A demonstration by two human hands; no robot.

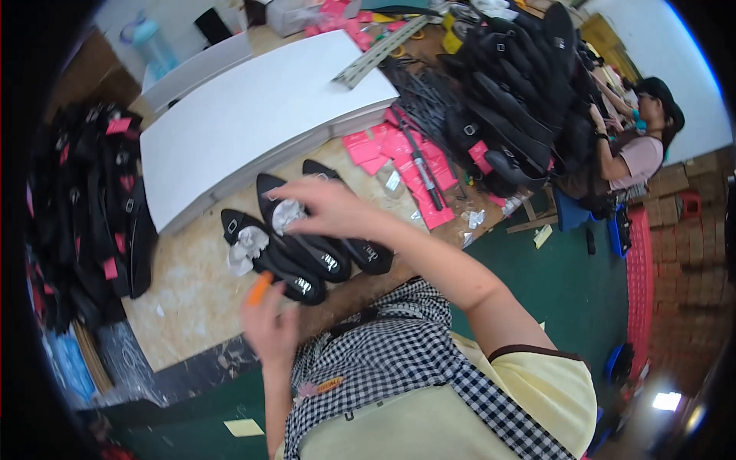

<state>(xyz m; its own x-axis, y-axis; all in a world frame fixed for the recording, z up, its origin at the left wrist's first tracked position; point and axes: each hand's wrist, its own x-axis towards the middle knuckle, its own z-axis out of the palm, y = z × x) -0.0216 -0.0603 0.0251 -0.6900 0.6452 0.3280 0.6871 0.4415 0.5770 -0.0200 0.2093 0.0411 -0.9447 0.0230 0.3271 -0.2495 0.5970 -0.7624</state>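
Observation:
Three black pointed flat shoes lie side by side on the worktable: a left shoe [288,276], a middle shoe [322,257] and a right shoe [376,257]. Their toes point away from me. Crumpled white paper [249,247] sticks out of the left shoe's opening near its toe. My right hand [326,205] reaches over the middle and right shoes, its fingers closed round another wad of white paper [288,215] at the middle shoe's opening. Left of the heels, my left hand [270,322] is smeared by motion, with an orange cover [260,289] on one finger.
Black shoes pile up on the left [92,215] and at the back right [514,92]. A white board stack [261,115] lies behind the three shoes, a metal ruler [381,51] across its corner. Pink packets [379,146] and a marker [423,170] lie right. A person [636,146] sits beyond.

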